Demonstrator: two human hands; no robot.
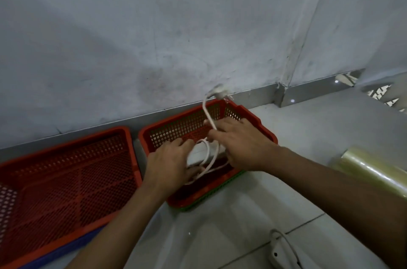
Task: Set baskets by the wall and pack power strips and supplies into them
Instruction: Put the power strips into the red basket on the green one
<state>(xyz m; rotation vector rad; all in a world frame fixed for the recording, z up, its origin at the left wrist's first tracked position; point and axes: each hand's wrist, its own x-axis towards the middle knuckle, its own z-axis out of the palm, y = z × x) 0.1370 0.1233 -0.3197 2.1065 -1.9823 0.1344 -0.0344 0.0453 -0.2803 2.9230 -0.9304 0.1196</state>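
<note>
Two red mesh baskets stand on the floor against the wall: a large one (66, 171) at the left and a smaller one (251, 118) to its right. Inside the smaller basket lies a white power strip (201, 154) with its white cord (208, 114) looped over it. The cord rises to a white plug (220, 92) that sticks up above the basket's far rim. My left hand (169, 163) presses on the strip and the cord loops. My right hand (242, 143) pinches the cord above the strip.
A second white power strip (284, 251) lies on the tiled floor at the bottom right. A roll of clear wrap (372, 169) lies at the right. A green rim (211, 198) shows under the small basket and a blue rim (59, 251) under the large one.
</note>
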